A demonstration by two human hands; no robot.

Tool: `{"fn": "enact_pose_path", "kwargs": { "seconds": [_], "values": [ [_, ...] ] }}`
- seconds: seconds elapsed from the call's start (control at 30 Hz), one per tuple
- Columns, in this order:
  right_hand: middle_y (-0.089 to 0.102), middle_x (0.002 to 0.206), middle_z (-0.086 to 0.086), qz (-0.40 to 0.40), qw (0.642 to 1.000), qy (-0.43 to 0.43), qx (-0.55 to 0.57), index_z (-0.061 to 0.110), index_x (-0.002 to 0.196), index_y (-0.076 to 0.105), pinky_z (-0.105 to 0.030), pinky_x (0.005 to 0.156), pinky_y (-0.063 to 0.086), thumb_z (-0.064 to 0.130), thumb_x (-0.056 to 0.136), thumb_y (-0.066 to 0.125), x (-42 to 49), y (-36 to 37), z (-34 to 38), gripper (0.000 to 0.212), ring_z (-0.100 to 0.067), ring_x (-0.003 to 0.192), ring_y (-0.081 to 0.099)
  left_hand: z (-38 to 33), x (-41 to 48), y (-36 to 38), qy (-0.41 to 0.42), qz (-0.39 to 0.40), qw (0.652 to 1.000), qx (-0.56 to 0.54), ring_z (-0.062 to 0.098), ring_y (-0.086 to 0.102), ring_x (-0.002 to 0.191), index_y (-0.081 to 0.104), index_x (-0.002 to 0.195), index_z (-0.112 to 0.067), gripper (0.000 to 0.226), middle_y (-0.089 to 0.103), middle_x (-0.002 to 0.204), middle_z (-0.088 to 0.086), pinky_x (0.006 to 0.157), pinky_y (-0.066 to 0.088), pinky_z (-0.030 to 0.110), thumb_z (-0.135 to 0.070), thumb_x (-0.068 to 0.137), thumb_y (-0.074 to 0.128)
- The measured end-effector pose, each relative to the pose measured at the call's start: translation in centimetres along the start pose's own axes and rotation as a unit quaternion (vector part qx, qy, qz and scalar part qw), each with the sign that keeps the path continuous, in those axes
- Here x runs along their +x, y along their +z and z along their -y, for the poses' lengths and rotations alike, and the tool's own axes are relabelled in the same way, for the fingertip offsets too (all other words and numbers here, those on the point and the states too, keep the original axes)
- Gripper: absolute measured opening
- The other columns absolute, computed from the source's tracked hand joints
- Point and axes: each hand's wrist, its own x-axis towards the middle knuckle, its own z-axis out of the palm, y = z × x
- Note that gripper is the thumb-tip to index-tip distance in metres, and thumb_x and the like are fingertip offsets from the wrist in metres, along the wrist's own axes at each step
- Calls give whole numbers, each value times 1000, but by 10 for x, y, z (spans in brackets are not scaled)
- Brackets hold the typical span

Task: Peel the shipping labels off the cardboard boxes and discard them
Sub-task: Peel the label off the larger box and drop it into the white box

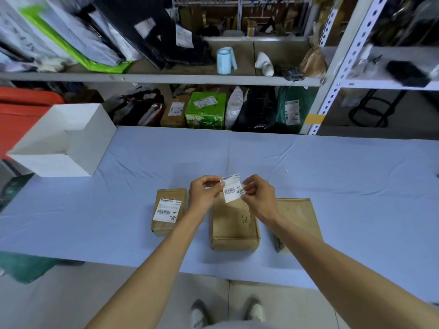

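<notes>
At the centre of the frame the loose label [232, 189] is pinched at both ends. The left hand [204, 194] closes thumb and forefinger on its upper left edge, and the right hand [257, 198] nips its right edge with the other fingers curled in. It hangs clear above the middle box [234, 230], so the step in hand appears to be disposal. To do it well, I would fold the sticky side onto itself, pass it to one hand and flick it into the white open box [64, 141] at upper left (the likeliest bin, though its inside is only partly shown), so it cannot cling to the fingers. Counted on the blue table [332, 174]: three cardboard boxes, the left box [171, 193] still bearing its attached label [167, 210], the middle one bare, the right box [299, 217] showing none on top; two labels in all; one white box.
</notes>
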Motion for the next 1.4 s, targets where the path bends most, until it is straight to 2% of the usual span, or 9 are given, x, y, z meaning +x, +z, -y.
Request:
{"fn": "enact_pose_path", "kwargs": {
  "seconds": [0.1, 0.2, 0.43, 0.6, 0.73, 0.87, 1.1, 1.3, 1.4],
  "values": [
    [72, 87, -10, -4, 1000, 14, -13, 4, 91, 70, -9, 57, 47, -9, 74, 60, 1, 0, -5, 23, -16, 72, 65, 1, -1, 0, -12, 8, 1000, -21, 19, 66, 73, 68, 83, -11, 11, 67, 90, 15, 61, 55, 17, -1, 82, 72],
    [68, 83, -8, 1, 999, 10, -44, 1, 103, 71, -3, 54, 41, -11, 78, 52, 2, 1, -2, 34, -6, 62, 56, 4, -1, 1, -21, 16, 999, -47, 20, 65, 71, 67, 83, -8, 10, 64, 89, 19, 63, 57, 19, 1, 82, 71],
    [45, 45, 10, 53, 998, 3, -29, 11, 94, 72, -11, 44, 33, 5, 81, 61, -4, -1, 4, 18, -3, 37, 39, 3, -2, 0, -83, 37, 988, -122, 10, 68, 61, 60, 84, -3, 9, 63, 77, 11, 65, 58, 19, 4, 87, 63],
    [67, 83, -3, 56, 996, -17, -61, 4, 104, 70, -5, 60, 42, 11, 82, 71, -3, 4, 4, 23, -5, 68, 57, 6, -1, -2, -106, 29, 982, -156, 7, 65, 58, 60, 88, 0, 3, 59, 72, 9, 64, 58, 17, -1, 90, 61],
    [64, 76, -1, 57, 998, -9, -24, 7, 99, 69, -8, 59, 41, 17, 76, 79, -4, 6, 6, 28, -7, 65, 57, 7, -2, -2, -138, 18, 972, -191, 1, 59, 49, 60, 86, -3, 6, 54, 69, 5, 59, 57, 17, -4, 92, 60],
    [60, 68, 3, 53, 998, -20, -21, 9, 98, 67, -10, 58, 41, 21, 66, 86, -6, 7, 11, 39, -9, 63, 57, 7, -3, -4, -186, 26, 961, -203, 9, 58, 67, 63, 86, -5, 7, 57, 72, 4, 62, 58, 20, -9, 91, 62],
    [60, 77, -2, 20, 992, -73, -100, 6, 85, 71, -24, 65, 43, 6, 82, 69, -9, 12, 13, 4, -14, 69, 54, 6, -12, -1, -193, 83, 954, -215, 12, 57, 73, 64, 105, -8, 15, 62, 84, 6, 72, 53, 27, -2, 95, 54],
    [65, 75, 1, -16, 998, -40, -55, 10, 79, 66, -26, 65, 45, 6, 82, 63, -8, 11, 10, 6, -14, 71, 58, 7, -10, 1, -166, 76, 970, -158, 12, 61, 81, 65, 98, -2, 12, 64, 92, 9, 71, 56, 17, 1, 93, 56],
    [64, 72, -2, -12, 999, -40, -16, 13, 86, 61, -33, 61, 48, 5, 84, 62, -9, 8, 14, 8, -20, 68, 61, 7, -13, 4, -161, 92, 972, -148, 18, 64, 86, 65, 92, -1, 9, 65, 97, 13, 77, 56, 25, 3, 92, 56]
  ]
}}
